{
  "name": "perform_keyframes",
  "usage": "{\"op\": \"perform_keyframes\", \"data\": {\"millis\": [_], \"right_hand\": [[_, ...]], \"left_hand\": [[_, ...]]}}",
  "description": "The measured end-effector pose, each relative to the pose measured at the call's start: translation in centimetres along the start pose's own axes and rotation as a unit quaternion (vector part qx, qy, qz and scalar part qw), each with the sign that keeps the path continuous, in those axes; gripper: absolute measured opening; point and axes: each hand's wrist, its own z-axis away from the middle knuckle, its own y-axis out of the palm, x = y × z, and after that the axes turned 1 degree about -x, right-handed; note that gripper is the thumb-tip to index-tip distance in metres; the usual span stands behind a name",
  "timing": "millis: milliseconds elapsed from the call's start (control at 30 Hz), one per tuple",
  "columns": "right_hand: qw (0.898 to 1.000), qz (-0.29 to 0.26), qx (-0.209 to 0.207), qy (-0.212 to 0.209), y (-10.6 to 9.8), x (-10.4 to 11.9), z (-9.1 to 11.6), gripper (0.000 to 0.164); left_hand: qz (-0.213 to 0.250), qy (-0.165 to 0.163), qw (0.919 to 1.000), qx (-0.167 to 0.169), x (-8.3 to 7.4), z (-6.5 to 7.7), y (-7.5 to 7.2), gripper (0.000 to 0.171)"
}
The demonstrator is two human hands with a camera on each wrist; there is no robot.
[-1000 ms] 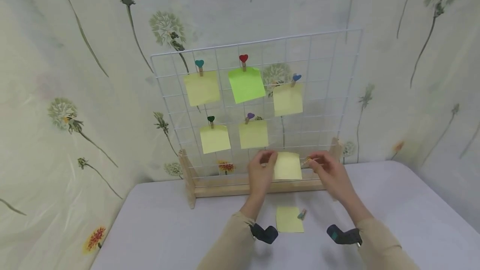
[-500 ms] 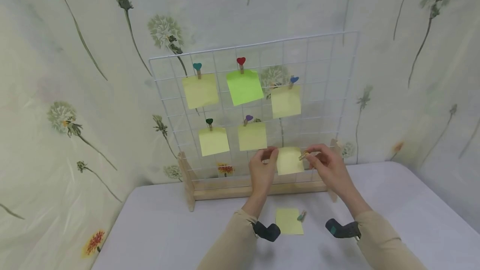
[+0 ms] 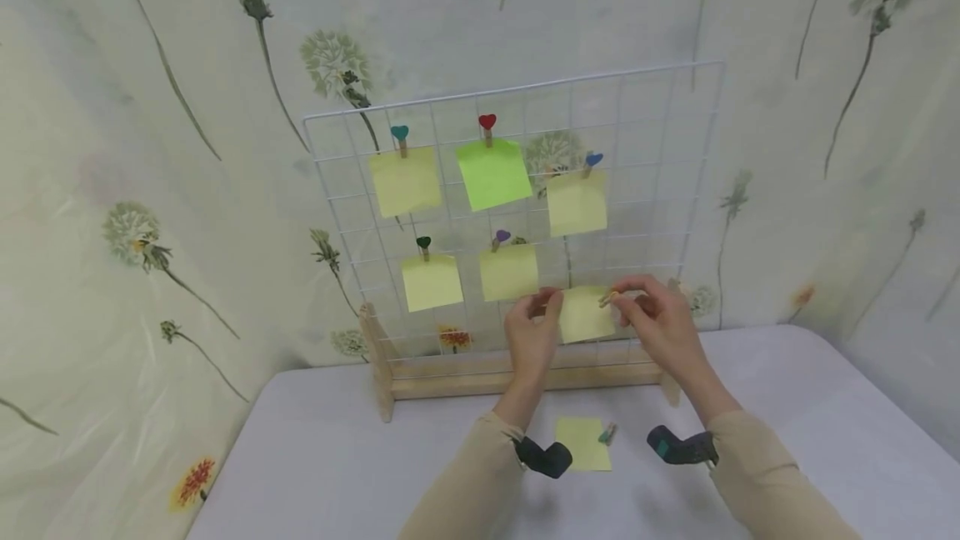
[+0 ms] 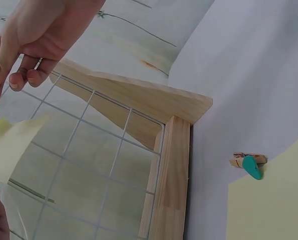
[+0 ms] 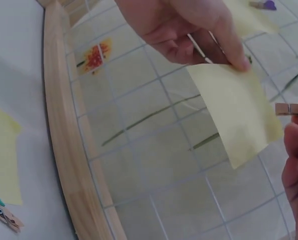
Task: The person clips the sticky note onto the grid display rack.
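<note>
My left hand (image 3: 533, 332) pinches a pale yellow sticky note (image 3: 586, 315) by its left edge, in front of the lower right part of a white wire grid (image 3: 637, 227). Thumb and fingers of my right hand (image 3: 660, 325) pinch a small wooden clothespin (image 5: 287, 108) with a yellow decoration, close to the note's upper right corner. In the right wrist view a small gap shows between clothespin and note. Farther up and left, notes hang from the grid by heart-topped clothespins, among them a bright green note (image 3: 494, 175) and a yellow note (image 3: 509, 272).
The grid stands upright on a wooden base (image 3: 465, 385) near the back of the white table (image 3: 315, 457). In front of it lie another yellow note (image 3: 583, 444) and a clothespin with a teal top (image 4: 251, 165). A flower-patterned curtain (image 3: 172, 190) hangs behind.
Both hands have risen slightly, the left one also shifting right. The held note has moved up and right against the grid, and the clothespin has come nearer its upper corner.
</note>
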Motion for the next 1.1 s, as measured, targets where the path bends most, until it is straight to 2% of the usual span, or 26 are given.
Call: {"op": "perform_keyframes", "data": {"millis": [100,267,433,600,800,1100], "right_hand": [[1.0,-0.002,-0.002,-0.009,-0.2,0.6,-0.2,0.015],[1.0,0.001,-0.006,-0.013,0.0,-0.5,-1.0,0.015],[0.999,0.031,-0.013,-0.004,0.1,-1.2,-1.5,0.015],[0.998,0.054,-0.024,-0.001,0.2,-1.2,-1.8,0.015],[0.998,0.055,-0.036,0.007,0.2,-0.9,-2.0,0.015],[0.996,0.052,-0.068,-0.01,0.8,-0.4,-3.0,0.012]], "left_hand": [[0.007,0.001,1.0,-0.001,-0.2,-0.1,0.2,0.018],[0.008,0.003,1.0,-0.002,-0.7,-0.3,0.4,0.017],[0.006,-0.002,0.9999,-0.012,-1.1,-0.3,0.5,0.015],[0.022,-0.005,0.9995,-0.022,-1.4,-0.4,0.8,0.016],[0.033,-0.007,0.999,-0.028,-1.8,-0.6,1.0,0.016],[0.033,-0.011,0.9982,-0.048,-1.8,-0.6,1.3,0.014]]}}
